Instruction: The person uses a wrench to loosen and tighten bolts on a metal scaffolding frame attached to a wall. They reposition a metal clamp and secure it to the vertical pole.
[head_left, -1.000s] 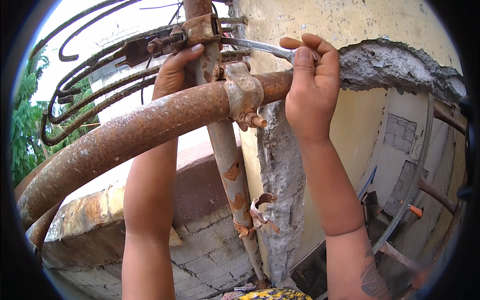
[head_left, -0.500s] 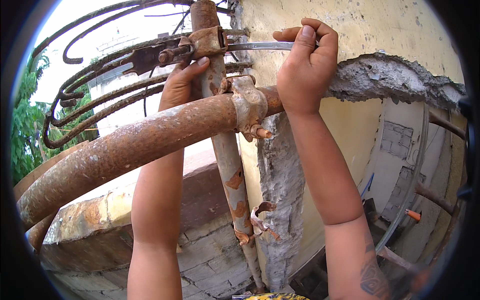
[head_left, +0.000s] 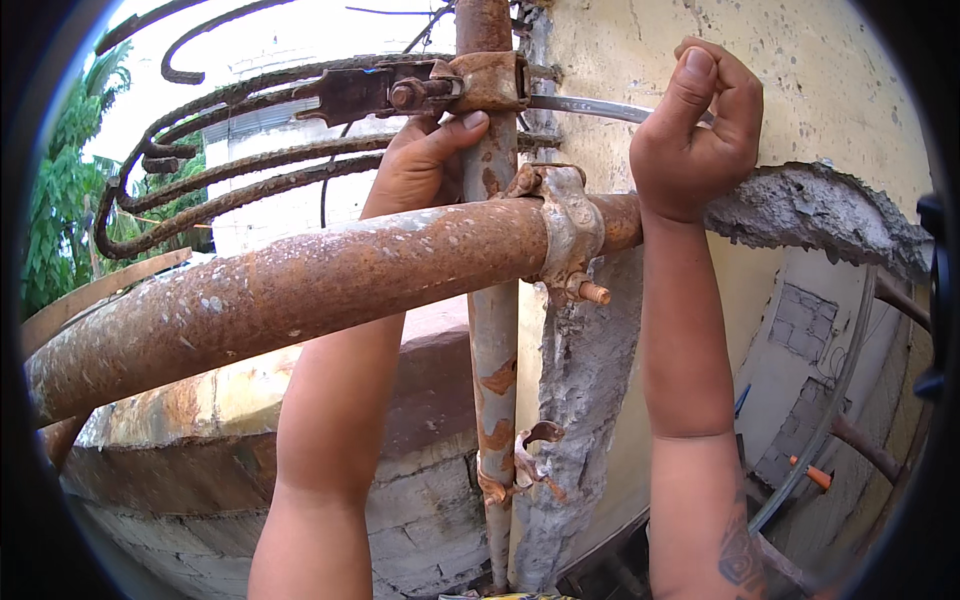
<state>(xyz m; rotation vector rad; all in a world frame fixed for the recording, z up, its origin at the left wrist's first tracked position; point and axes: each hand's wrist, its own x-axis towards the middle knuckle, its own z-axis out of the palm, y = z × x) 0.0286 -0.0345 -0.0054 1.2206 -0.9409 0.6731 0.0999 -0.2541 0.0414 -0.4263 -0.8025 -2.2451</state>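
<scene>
Wrench point(head_left: 590, 106), slim and silvery, juts to the right of a rusty upright pipe point(head_left: 492, 330) in the head view, its inner end meeting the clamp point(head_left: 490, 82) wrapped around that pipe's upper part. Right of the pipe, the right hand point(head_left: 697, 140) is curled into a fist on the wrench's outer part, thumb up. Left of the pipe, just under the clamp, the left hand point(head_left: 415, 165) lays its thumb against the metal; how far its other fingers close cannot be told. Lower down, a thicker rusty pipe point(head_left: 300, 270) crosses in front of the upright pipe. Half a second ago a right-hand finger stretched toward the pipe; now the fingers fold in, suggesting a firmer hold for levering at the clamp.
</scene>
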